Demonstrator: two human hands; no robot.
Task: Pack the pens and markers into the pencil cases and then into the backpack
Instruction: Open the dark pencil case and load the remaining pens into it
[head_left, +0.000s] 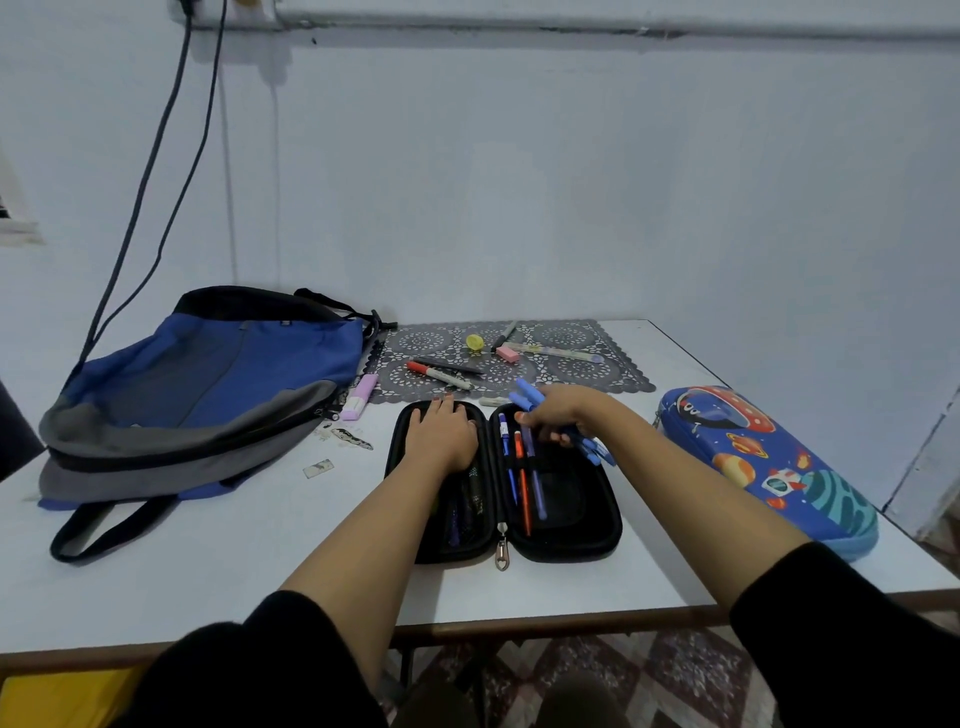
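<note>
Right now the right hand (558, 415) is gripping a bundle of blue pens (525, 394), fingers curled round them, and is holding them just above the far end of the right half of the black pencil case (571, 543). The left hand (441, 434) is lying flat, fingers straight, pressing on the left half of the same case.

That case is lying open on the table (208, 571), both halves spread. Its right half is carrying a blue pen (506, 452), an orange pen (523, 488) and a purple pen (537, 483) side by side. The space-print pencil case (769, 457) is lying shut, right of the arm. The backpack (208, 379) is lying on its side at the left, with a pink highlighter (360, 397) just beside it. More pens, among them a red-capped marker (439, 375), are lying on the lace mat (597, 374) beyond the hands.

The left forearm is hiding much of the left half's pocket; dark items are showing there but are too dim to name. How many blue pens are in the bundle is hard to tell.
</note>
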